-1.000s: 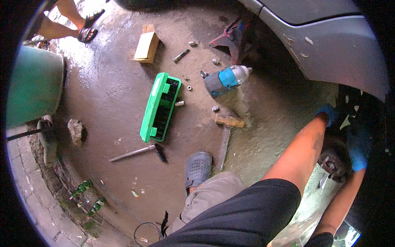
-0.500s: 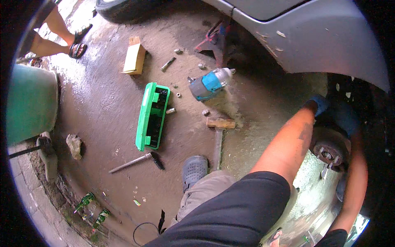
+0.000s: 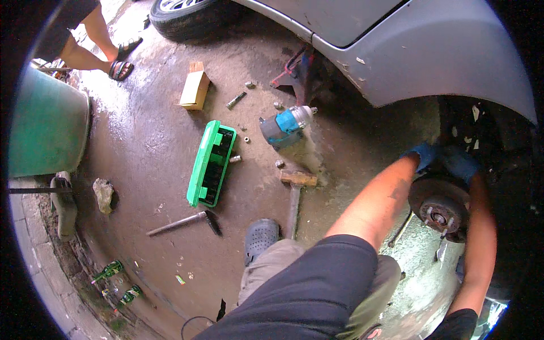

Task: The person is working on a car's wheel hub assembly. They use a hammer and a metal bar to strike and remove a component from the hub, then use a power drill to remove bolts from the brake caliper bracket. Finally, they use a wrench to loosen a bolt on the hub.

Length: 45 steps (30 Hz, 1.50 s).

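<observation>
Damp brown concrete floor [image 3: 147, 153] borders green glass bottles [image 3: 110, 271], labels illegible. Blue-gloved left hand [image 3: 420, 155] and right hand [image 3: 462, 164], grips hidden, reach past the round rusty brake disc [image 3: 430, 191] beside a grey metal car body [image 3: 447, 56].

I can read no words, numbers or signs from where I am. The two green bottles [image 3: 109, 271] by the kerb carry labels, but they are too small for me to make out. The scrap of wrapper [image 3: 180, 279] on the floor has coloured patches, too tiny to tell as print. I can make out no lettering on the blue impact gun [image 3: 288, 120], the green case [image 3: 203, 161], the box [image 3: 194, 90], the tyre [image 3: 192, 24] or the hub [image 3: 437, 211] in front of me.
</observation>
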Motion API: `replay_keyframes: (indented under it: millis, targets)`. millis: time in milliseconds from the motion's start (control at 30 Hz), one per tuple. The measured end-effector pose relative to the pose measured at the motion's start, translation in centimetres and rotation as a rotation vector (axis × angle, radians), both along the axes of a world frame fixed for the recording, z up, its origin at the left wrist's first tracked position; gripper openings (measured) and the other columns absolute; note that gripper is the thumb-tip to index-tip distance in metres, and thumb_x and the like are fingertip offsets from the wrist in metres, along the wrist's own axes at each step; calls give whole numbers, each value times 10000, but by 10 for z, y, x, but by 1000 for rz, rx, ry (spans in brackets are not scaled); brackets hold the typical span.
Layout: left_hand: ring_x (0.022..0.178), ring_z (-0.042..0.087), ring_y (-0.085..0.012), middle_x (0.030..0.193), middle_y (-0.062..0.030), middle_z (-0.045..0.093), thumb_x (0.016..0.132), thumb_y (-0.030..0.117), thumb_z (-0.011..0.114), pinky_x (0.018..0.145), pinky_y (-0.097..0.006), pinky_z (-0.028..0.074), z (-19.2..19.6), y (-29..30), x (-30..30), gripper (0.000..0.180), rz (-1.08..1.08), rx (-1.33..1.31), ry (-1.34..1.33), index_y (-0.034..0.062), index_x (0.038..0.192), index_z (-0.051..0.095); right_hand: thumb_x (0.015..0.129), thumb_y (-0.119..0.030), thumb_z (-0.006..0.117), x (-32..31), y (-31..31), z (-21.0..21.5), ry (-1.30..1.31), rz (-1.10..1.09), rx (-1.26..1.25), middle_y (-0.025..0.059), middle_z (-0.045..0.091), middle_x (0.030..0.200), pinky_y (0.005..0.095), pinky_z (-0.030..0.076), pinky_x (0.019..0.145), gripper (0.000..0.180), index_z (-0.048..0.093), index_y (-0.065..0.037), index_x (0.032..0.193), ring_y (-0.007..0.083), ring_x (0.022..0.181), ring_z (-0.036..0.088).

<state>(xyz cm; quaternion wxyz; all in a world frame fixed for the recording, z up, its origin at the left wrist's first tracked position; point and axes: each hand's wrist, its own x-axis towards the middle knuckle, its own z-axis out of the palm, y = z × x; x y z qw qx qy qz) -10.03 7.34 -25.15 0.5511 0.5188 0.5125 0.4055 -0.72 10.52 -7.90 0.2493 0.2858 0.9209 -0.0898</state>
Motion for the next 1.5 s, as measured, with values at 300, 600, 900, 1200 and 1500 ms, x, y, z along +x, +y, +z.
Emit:
replay_keyframes:
  millis: [300,600,900,1200,1500]
  targets:
    - [987,648,-382,1076,-228,681,896,622,465,878,-486,500,56,-265,-167,710,-803,-227,687,-35,1069,674,968,-265,462,21,8,2,-63,63,103,209,660,1066,471,478,885,310,682,-61,1044,372,980,625]
    - [973,647,-371,1114,-223,595,826,73,593,804,-450,544,-151,-350,-304,450,476,-343,1374,-28,1242,454,962,-291,472,-3,-9,11,-244,168,136,183,675,996,469,493,821,305,707,-102,1009,336,910,652]
    - [863,656,-422,883,-252,654,766,8,612,748,-474,539,-192,-367,-332,171,531,-272,1173,-12,935,626,886,-194,537,-8,-11,6,-195,589,343,150,698,977,418,537,742,209,698,-104,983,326,871,675]
    - [878,646,-394,931,-217,675,803,153,517,777,-450,519,82,-233,-111,223,-701,270,608,23,875,683,900,-173,499,21,9,-13,-405,321,189,140,698,1063,438,535,789,274,707,-90,1057,331,945,676]
    - [1001,636,-383,1094,-178,671,896,226,502,841,-448,507,42,-66,-47,268,327,304,410,87,1009,701,924,-271,483,8,48,-59,-493,487,431,138,687,1122,465,503,891,330,711,-86,1073,342,1019,651]
